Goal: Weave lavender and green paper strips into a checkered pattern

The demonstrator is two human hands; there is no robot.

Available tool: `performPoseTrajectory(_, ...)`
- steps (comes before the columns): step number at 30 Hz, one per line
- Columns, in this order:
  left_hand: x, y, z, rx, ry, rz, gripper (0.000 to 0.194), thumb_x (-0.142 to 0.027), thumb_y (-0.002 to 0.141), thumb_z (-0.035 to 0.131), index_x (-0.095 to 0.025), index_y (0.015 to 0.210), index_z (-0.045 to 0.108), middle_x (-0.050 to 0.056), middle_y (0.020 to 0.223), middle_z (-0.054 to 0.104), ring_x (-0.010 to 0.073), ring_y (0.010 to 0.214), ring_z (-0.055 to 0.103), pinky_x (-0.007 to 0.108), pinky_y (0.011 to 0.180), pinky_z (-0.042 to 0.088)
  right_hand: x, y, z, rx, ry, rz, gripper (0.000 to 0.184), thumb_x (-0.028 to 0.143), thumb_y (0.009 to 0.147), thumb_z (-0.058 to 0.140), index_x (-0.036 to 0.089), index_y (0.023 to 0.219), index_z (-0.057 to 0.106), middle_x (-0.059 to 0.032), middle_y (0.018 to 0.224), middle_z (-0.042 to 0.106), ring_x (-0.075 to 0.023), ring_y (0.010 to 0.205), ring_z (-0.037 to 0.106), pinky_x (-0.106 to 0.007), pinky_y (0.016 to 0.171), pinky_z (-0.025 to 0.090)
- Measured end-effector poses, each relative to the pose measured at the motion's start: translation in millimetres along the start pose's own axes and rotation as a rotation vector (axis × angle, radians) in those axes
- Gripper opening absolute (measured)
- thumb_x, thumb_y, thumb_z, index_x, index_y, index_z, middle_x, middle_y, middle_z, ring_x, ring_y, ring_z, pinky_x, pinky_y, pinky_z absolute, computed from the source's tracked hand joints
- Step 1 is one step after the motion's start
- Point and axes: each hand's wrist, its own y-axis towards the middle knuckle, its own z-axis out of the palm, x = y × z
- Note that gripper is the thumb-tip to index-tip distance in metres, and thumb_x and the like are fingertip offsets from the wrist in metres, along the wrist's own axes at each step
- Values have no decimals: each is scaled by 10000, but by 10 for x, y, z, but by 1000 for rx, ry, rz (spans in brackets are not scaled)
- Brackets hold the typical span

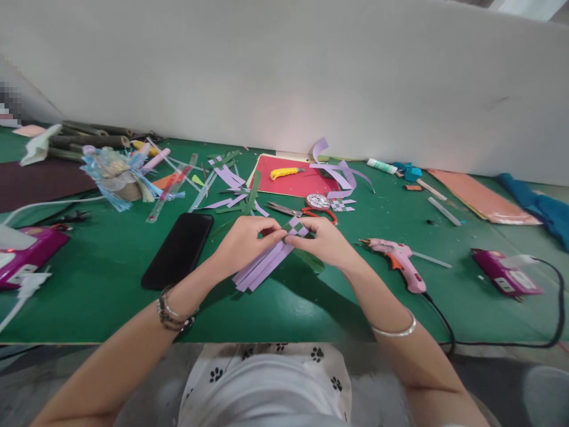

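Observation:
Between my two hands is a piece of woven paper strips [271,261], purple and green, with a small checkered patch at its top. Purple ends hang loose toward the lower left, and a green strip [311,261] sticks out below my right hand. My left hand [249,243] pinches the weave's left edge between thumb and fingers. My right hand [323,242] grips the checkered corner from the other side. Just beyond my hands lie orange-handled scissors [284,209], a round patterned disc [317,202] and a small checkered woven piece [341,205].
A black phone [178,252] lies left of my hands. To the right are a pink glue gun [400,261] with its cable and a purple power strip [507,274]. Farther back, a yellow cutter [285,172] rests on red paper [284,187]. Cut bamboo [89,141] is piled back left.

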Motion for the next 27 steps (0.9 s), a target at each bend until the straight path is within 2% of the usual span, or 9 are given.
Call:
performPoseTrajectory(6,86,-23,61,-2,-16,-18,285,-348,809,463,-170,610,563,-20,579,606,116,537,516,200,517,367,-101,16,52,14,34,44,178,330,671,573,153,657,582,49,552,426,-74,524,349,-210,483,284)
performPoseTrajectory(12,126,-22,113,-26,-18,-16,276,-342,812,466,-173,621,571,-18,586,613,118,540,518,206,526,369,-204,35,45,6,-103,-12,188,320,711,544,147,647,582,47,563,438,-78,550,362,-215,532,289)
performPoseTrajectory(18,144,-29,135,-66,4,-3,276,-338,813,465,-171,618,564,-19,588,609,113,540,518,205,526,354,-196,35,33,-28,-211,-54,184,303,737,545,151,641,587,56,546,438,-75,552,356,-230,598,281)
performPoseTrajectory(22,182,-17,125,-3,-2,0,244,-315,799,470,-167,641,583,-16,621,628,115,569,533,200,532,350,-157,24,54,-67,-302,-75,235,297,743,573,151,561,540,67,504,443,-68,523,357,-241,608,259)
performPoseTrajectory(27,186,-3,103,71,-18,-12,275,-320,793,449,-158,604,565,-29,553,579,97,509,468,190,490,317,-139,28,70,-74,-302,-48,242,302,745,575,151,559,541,57,509,465,-76,535,382,-244,614,267)
